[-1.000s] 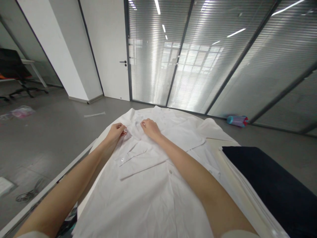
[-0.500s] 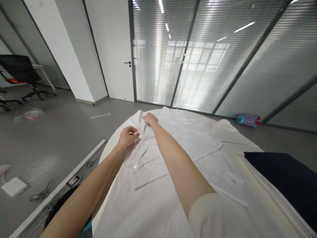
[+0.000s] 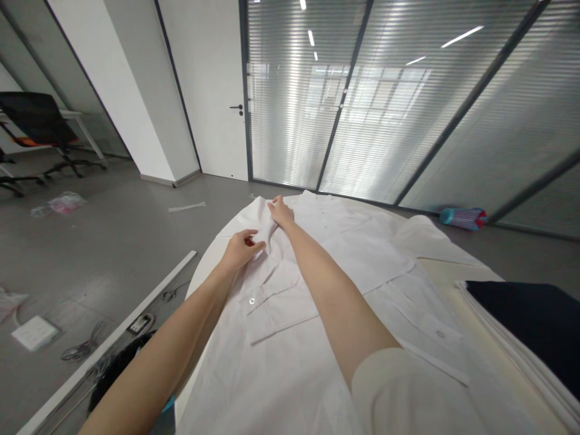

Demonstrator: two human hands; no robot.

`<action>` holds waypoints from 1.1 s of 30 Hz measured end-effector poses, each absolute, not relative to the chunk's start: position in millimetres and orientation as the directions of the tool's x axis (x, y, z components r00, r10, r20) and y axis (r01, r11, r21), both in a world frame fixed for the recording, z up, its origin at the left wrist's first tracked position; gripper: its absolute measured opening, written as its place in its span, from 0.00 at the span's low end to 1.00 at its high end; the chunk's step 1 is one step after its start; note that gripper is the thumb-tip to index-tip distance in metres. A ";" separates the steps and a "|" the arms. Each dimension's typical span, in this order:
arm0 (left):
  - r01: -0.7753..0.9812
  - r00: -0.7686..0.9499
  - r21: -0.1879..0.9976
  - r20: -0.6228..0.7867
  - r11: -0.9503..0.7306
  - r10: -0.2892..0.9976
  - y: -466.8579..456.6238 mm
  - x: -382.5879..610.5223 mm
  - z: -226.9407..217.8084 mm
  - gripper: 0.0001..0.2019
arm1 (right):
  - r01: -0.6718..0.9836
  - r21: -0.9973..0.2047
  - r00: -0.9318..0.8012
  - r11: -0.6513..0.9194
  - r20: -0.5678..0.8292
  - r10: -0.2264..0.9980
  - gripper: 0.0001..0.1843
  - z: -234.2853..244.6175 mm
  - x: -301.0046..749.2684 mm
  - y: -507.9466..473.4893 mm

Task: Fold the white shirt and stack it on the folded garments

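A white shirt (image 3: 281,380) lies spread over a round table, with small buttons near its far end. One sleeve is folded over the body, and its cuff (image 3: 267,329) with a round button points towards me. On the left side of the shirt, my left hand (image 3: 243,249) is closed on bunched cloth between thumb and fingers. Slightly farther off and to the right, my right hand (image 3: 283,214) pinches a raised fold near the far left edge. The cloth between my hands is wrinkled and lifted.
A folded dark cloth (image 3: 521,320) rests over white layers at the right of the pale table (image 3: 441,273). On the floor lie cables, a white box (image 3: 34,333), a plastic bag (image 3: 66,203) and a blue-and-red bundle (image 3: 463,219). Glass walls stand beyond the table.
The fold between my hands stands higher now. My left fingers have spread a little around the cloth, and my right hand's fingers have turned upward. The view has shifted slightly.
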State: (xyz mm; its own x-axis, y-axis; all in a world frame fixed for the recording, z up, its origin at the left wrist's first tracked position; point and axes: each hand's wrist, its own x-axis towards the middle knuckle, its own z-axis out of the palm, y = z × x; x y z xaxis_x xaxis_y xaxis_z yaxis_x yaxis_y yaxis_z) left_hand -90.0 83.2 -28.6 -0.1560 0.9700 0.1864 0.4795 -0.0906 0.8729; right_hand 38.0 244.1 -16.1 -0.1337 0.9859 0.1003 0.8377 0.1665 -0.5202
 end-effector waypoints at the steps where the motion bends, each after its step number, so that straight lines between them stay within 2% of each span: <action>1: 0.488 -0.139 0.868 0.181 -0.092 0.974 83.4 -91.9 -28.2 0.25 | 0.817 -0.549 -0.141 0.176 0.105 0.984 0.20 -13.6 40.5 245.1; 3: 0.513 -0.113 0.851 0.195 -0.111 0.974 83.3 -94.9 -27.4 0.27 | 0.791 -0.574 -0.154 0.213 0.151 0.977 0.22 -5.0 50.3 243.6; 5: 0.549 -0.095 0.824 0.229 -0.141 0.969 82.4 -95.5 -26.8 0.28 | 0.795 -0.537 -0.193 0.282 0.217 0.957 0.21 8.5 68.1 235.6; 8: 0.592 -0.072 0.788 0.259 -0.168 0.963 79.8 -92.9 -26.5 0.29 | 0.815 -0.432 -0.331 0.386 0.201 0.922 0.12 35.5 110.9 209.2; 11: 0.635 -0.027 0.752 0.250 -0.176 0.968 77.5 -90.8 -27.2 0.31 | 0.845 -0.339 -0.426 0.414 0.044 0.904 0.07 65.0 165.8 166.2; 15: 0.696 -0.004 0.701 0.220 -0.155 0.976 77.4 -91.6 -28.1 0.34 | 0.886 -0.166 -0.460 0.433 -0.199 0.866 0.07 96.0 237.6 87.2; 18: 0.711 -0.030 0.690 0.221 -0.135 0.975 77.4 -91.2 -26.5 0.32 | 0.900 -0.034 -0.401 0.434 -0.452 0.797 0.09 104.1 283.5 18.2; 20: 0.716 -0.056 0.688 0.226 -0.119 0.973 76.5 -89.6 -24.6 0.30 | 0.913 0.052 -0.320 0.405 -0.525 0.789 0.12 99.3 310.2 -26.0; 22: 0.727 -0.083 0.679 0.233 -0.101 0.969 75.5 -87.7 -23.5 0.27 | 0.922 0.100 -0.280 0.375 -0.498 0.821 0.14 87.4 333.2 -62.5; 24: 0.748 -0.107 0.658 0.249 -0.087 0.963 75.3 -86.0 -24.2 0.22 | 0.936 0.100 -0.270 0.336 -0.407 0.873 0.15 71.8 351.8 -87.5; 27: 0.791 -0.123 0.608 0.272 -0.071 0.954 76.4 -84.2 -28.4 0.17 | 0.970 -0.031 -0.242 0.241 -0.226 0.944 0.18 49.2 370.5 -102.0; 29: 0.803 -0.121 0.591 0.286 -0.075 0.951 76.9 -83.6 -31.0 0.18 | 0.978 -0.139 -0.175 0.157 -0.123 0.977 0.21 37.0 378.3 -99.6; 33: 0.806 -0.138 0.587 0.316 -0.079 0.939 75.1 -82.5 -30.8 0.23 | 0.981 -0.188 -0.057 0.043 -0.069 0.996 0.21 17.1 388.1 -83.5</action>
